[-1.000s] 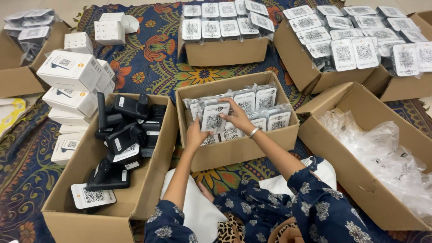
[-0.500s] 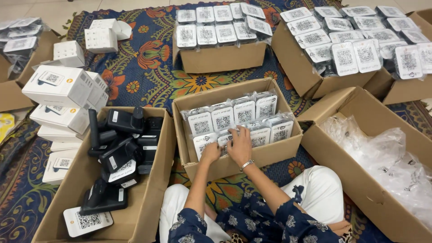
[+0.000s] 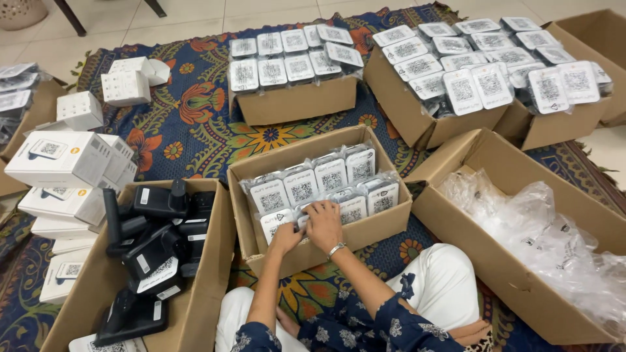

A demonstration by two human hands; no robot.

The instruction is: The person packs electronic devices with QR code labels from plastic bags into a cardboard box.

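An open cardboard box (image 3: 391, 225) stands right in front of me, packed with upright bagged white cards that carry square code labels (image 3: 329, 176). My left hand (image 3: 285, 238) rests on the cards at the front left of this box. My right hand (image 3: 324, 225), with a bracelet on its wrist, lies beside it, fingers pressing on the front row of bagged cards. Both hands touch the packets; I cannot tell whether either one grips a packet.
A box of black devices (image 3: 153, 254) stands at my left, with stacked white boxes (image 3: 65, 163) beyond it. At my right is a box of clear plastic bags (image 3: 541, 234). Three more boxes of bagged cards (image 3: 293, 58) line the far side on a patterned rug (image 3: 195, 124).
My hands have drawn back from the middle of the box to its front row, nearer to me. The camera has tilted so the boxes sit higher and closer.
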